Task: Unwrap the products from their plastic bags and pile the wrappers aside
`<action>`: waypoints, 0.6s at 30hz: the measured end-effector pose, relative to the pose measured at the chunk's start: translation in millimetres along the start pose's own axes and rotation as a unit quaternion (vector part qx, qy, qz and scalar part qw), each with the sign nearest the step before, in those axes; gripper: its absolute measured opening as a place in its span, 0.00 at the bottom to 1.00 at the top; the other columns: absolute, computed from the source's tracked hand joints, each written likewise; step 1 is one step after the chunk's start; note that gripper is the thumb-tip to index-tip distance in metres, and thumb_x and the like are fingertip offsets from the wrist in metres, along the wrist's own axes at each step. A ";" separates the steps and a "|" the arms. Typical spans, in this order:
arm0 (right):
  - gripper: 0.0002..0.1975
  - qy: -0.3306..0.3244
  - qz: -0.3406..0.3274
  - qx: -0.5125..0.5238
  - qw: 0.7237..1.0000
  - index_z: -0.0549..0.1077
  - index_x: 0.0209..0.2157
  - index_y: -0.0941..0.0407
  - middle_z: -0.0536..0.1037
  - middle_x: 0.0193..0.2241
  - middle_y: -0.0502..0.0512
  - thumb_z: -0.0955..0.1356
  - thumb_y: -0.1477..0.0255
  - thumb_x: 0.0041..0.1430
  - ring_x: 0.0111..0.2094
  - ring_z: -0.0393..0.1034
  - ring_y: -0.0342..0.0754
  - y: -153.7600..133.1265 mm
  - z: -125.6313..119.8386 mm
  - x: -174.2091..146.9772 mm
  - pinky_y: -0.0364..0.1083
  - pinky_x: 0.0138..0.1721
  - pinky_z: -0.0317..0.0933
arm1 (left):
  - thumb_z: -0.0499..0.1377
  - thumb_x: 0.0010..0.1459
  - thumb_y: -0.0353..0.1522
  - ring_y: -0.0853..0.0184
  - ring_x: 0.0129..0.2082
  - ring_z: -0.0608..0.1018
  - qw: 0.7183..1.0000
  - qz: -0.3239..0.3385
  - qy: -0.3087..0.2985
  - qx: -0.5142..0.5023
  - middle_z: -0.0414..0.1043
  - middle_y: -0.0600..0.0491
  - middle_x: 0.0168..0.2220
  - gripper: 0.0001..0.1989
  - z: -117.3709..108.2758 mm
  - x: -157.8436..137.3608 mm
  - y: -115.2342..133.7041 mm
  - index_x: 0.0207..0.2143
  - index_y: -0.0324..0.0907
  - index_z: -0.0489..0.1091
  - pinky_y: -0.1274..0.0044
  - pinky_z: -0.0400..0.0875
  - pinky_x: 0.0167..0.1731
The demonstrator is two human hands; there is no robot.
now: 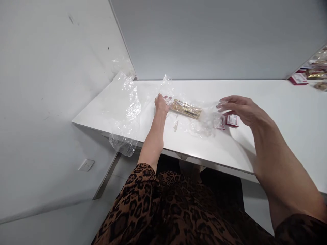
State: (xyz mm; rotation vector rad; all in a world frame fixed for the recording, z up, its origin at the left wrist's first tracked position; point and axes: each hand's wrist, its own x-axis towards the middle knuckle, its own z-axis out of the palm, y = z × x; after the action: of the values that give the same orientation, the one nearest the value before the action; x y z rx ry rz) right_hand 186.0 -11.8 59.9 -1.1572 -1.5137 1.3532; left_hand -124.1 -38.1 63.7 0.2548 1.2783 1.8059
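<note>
A gold-coloured oblong item (pixel 186 109) lies inside clear plastic wrap (pixel 206 120) over the white table. My left hand (pixel 162 102) is closed on the wrap at the item's left end, its fingers partly covered by the film. At the other side, my right hand (pixel 238 107) has its fingertips together on the loose right end of the same wrap. Below the right fingers stands a small white and magenta box (pixel 232 120), and a second similar box (pixel 221 123) shows partly through the film.
Another crumpled clear plastic sheet (pixel 125 112) hangs over the front edge of the table (pixel 276 136) at the left. Walls border the back and left side. In the far right corner are more gold packets (pixel 316 74) and a magenta box (pixel 298 79).
</note>
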 end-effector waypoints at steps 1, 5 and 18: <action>0.25 0.027 -0.038 -0.010 0.999 0.76 0.40 0.53 0.82 0.44 0.59 0.82 0.61 0.40 0.44 0.75 0.53 -0.7 -2.4 -0.6 0.52 0.43 0.72 | 0.49 0.78 0.37 0.66 0.46 0.85 1.000 -0.017 -0.001 -0.025 0.73 0.49 0.49 0.09 0.3 -1.0 0.1 0.55 0.46 0.63 0.69 0.81 0.48; 0.33 0.122 -0.185 0.023 0.975 0.74 0.52 0.52 0.77 0.58 0.65 0.79 0.51 0.48 0.61 0.72 0.60 -5.9 9.6 2.3 0.62 0.63 0.68 | 0.50 0.78 0.37 0.64 0.49 0.87 0.998 -0.034 -0.010 -0.048 0.73 0.49 0.49 0.11 3.0 -4.8 -4.3 0.58 0.46 0.63 0.69 0.83 0.48; 0.58 -0.047 -0.109 -0.246 0.962 0.64 0.71 0.54 0.69 0.67 0.74 0.82 0.43 0.46 0.62 0.71 0.72 -3.2 51.2 72.0 0.68 0.60 0.71 | 0.55 0.77 0.44 0.60 0.47 0.87 0.992 -0.042 -0.101 -0.056 0.82 0.49 0.42 0.14 7.9 -10.0 -6.5 0.52 0.44 0.67 0.66 0.81 0.50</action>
State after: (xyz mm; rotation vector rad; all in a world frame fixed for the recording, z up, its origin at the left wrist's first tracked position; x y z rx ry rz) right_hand 116.8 43.1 55.3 -1.1836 -2.0567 0.9163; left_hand -109.9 -39.9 64.9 0.3074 1.0280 1.7261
